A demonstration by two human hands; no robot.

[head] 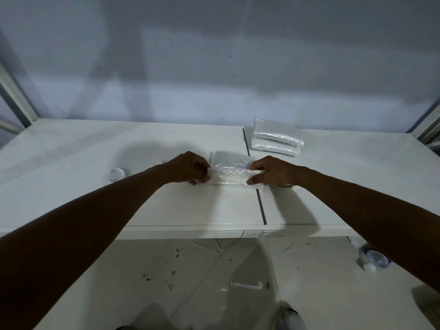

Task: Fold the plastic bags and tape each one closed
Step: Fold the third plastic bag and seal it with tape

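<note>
Plastic bag (pixel 234 176), folded into a narrow strip, held at both ends over the middle of the white table (pixel 71 163)
The left hand (pixel 188 168) pinches its 9 o'clock end and the right hand (pixel 271 173) its 3 o'clock end, fingers curled on the plastic. Just behind it, at 12 o'clock, lies a flat clear sheet (pixel 226 158). A pile of folded bags (pixel 277 137) sits at 1 o'clock, well apart. A small white round object (pixel 117 173) lies at 9 o'clock, and a bottle (pixel 375 257) on the floor at 4 o'clock
</note>
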